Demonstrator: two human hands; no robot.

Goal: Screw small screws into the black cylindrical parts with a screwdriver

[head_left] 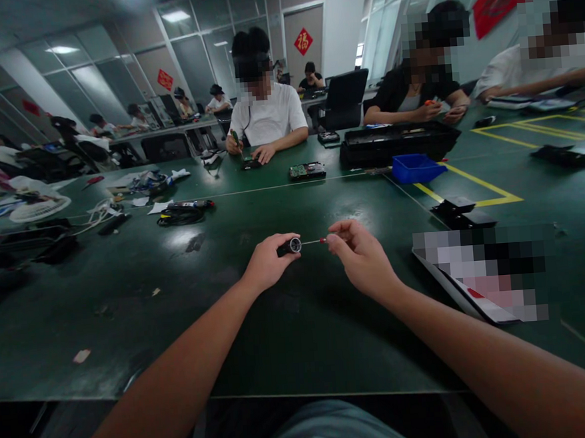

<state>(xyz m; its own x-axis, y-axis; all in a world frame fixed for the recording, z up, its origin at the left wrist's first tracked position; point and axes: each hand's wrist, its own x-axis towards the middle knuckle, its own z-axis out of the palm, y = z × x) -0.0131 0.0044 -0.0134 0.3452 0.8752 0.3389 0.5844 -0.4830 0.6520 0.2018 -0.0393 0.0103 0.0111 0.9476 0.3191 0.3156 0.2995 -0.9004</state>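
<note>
Around the bin (418, 169) on the worktable (260, 334) are a casing (392, 149) just behind, a circuit-board unit (307, 171) left, a cable bundle (183, 214) farther left, loose parts (461, 216) front-right, and, front-left, a rod (312, 242) between left hand (270, 259) and right hand (361, 255).

The left hand (268, 264) covered much of a small black part (287, 248), and the right hand (364, 261) hid one end of a thin tool (312, 242); whether its other end entered the part was too small to tell. Blur masked most of a flat panel (450, 285), and the view's right edge cut off a person in white (503, 69).
</note>
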